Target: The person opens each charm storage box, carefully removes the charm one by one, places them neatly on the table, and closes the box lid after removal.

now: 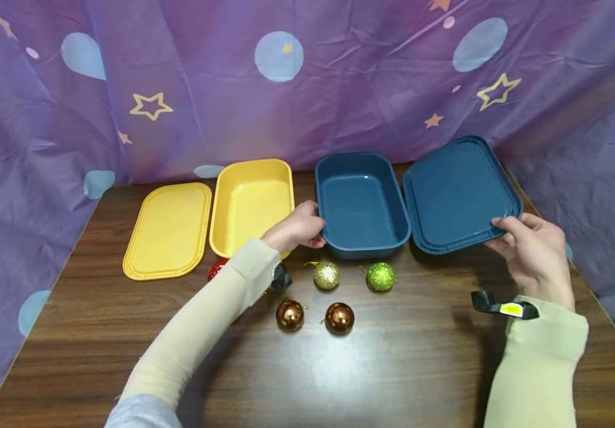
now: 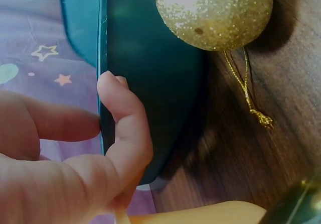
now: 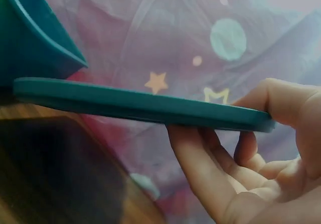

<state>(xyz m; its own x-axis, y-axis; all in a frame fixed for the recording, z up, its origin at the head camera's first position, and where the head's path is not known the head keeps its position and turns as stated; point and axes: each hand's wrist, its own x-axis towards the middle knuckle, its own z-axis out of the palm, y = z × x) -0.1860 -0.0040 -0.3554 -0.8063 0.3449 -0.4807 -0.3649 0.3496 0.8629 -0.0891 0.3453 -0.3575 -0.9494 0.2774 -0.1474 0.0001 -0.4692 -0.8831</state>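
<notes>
A deep blue plastic box (image 1: 363, 208) stands near the back of the table, its open top facing up. My left hand (image 1: 302, 227) pinches the rim at its left front corner; the left wrist view shows thumb and finger on either side of the wall. To the right, my right hand (image 1: 534, 249) grips the matching blue lid (image 1: 459, 196) by its front right corner, thumb on top and fingers beneath. The lid tilts, with that side raised over the table and its left edge beside the box. In the right wrist view the lid (image 3: 140, 103) appears edge-on.
A yellow box (image 1: 251, 202) and yellow lid (image 1: 168, 232) lie at the left. In front are a gold glitter ball (image 1: 327, 276), a green one (image 1: 380, 277), two shiny brown balls (image 1: 289, 315) and a red ball (image 1: 216, 268), partly behind my left sleeve. A patterned purple cloth (image 1: 205, 77) hangs behind.
</notes>
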